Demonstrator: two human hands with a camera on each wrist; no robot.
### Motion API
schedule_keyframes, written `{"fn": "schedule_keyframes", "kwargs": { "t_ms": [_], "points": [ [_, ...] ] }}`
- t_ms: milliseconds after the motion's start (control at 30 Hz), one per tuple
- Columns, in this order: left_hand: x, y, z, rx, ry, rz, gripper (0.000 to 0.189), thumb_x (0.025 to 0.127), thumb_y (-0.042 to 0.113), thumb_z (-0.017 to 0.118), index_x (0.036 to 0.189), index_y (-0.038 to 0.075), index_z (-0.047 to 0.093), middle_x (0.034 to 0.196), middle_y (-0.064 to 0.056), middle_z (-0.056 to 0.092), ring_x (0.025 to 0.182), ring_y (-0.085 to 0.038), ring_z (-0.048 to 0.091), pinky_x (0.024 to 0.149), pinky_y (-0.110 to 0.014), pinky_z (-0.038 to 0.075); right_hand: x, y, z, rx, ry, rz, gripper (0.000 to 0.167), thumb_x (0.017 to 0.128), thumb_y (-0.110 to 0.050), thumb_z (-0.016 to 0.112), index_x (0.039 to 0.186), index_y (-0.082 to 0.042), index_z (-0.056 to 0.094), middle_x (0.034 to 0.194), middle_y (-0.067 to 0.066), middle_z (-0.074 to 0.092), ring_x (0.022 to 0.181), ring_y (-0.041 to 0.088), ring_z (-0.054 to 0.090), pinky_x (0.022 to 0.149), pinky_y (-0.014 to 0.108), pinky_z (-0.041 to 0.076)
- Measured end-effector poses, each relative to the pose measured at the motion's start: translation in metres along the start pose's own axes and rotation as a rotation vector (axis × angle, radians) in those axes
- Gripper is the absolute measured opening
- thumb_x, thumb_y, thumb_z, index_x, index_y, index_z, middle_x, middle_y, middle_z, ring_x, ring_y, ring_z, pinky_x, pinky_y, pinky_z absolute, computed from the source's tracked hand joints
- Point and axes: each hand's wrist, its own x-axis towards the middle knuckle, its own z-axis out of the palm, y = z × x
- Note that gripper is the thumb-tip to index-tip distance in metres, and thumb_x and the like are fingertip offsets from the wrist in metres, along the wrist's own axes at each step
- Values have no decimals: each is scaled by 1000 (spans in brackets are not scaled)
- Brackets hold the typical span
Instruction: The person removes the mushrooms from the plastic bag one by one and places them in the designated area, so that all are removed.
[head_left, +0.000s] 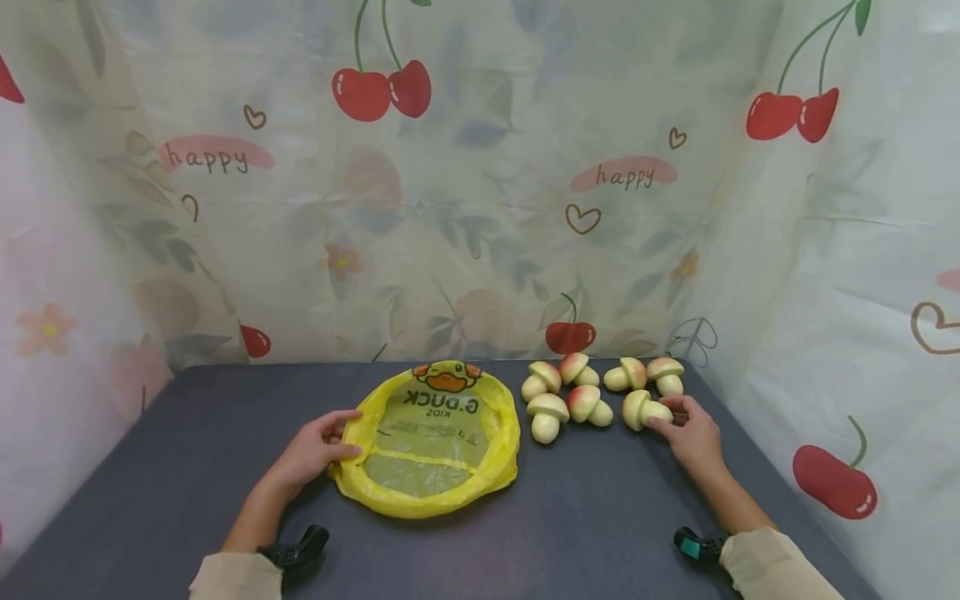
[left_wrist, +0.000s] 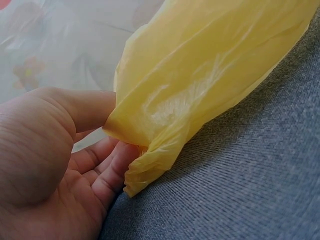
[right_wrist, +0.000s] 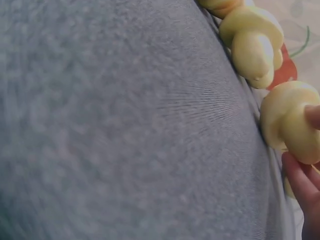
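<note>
A yellow plastic bag [head_left: 504,421] with a duck face and printed letters lies with its rim spread into a rough ring. At its left edge my left hand [head_left: 309,452] pinches the rim; in the left wrist view thumb and fingers meet the thin yellow film [left_wrist: 195,80]. To the right, my right hand [head_left: 697,442] holds a toy mushroom [head_left: 637,410] by its pale stem. The right wrist view shows that mushroom [right_wrist: 287,117] between thumb and fingers, partly cut off by the frame's edge.
Several more toy mushrooms [head_left: 547,415] with pale stems, some with reddish caps, lie between the bag and the right hand and behind it. All rest on a dark grey tabletop [head_left: 592,517]. A cherry-patterned curtain [head_left: 480,208] surrounds the table's back and sides.
</note>
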Motion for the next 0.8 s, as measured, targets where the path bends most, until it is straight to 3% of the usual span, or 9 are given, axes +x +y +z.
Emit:
{"fn": "schedule_keyframes", "kwargs": {
  "t_ms": [367, 800],
  "points": [
    [1, 1, 0, -16, -5, 2, 64, 84, 14, 76, 140, 1, 49, 100, -13, 56, 80, -22, 53, 65, -30, 46, -2, 3, -4, -77, -102, 24, 45, 87, -27, 75, 117, 0, 57, 115, 26, 63, 104, 41, 61, 82, 50, 45],
    [2, 0, 0, -21, 12, 7, 63, 84, 13, 76, 139, 1, 50, 107, -14, 58, 86, -23, 55, 69, -31, 48, 6, 5, 7, -65, -100, 14, 43, 87, -25, 74, 118, 0, 58, 115, 25, 63, 105, 41, 61, 82, 50, 47]
  ]
}}
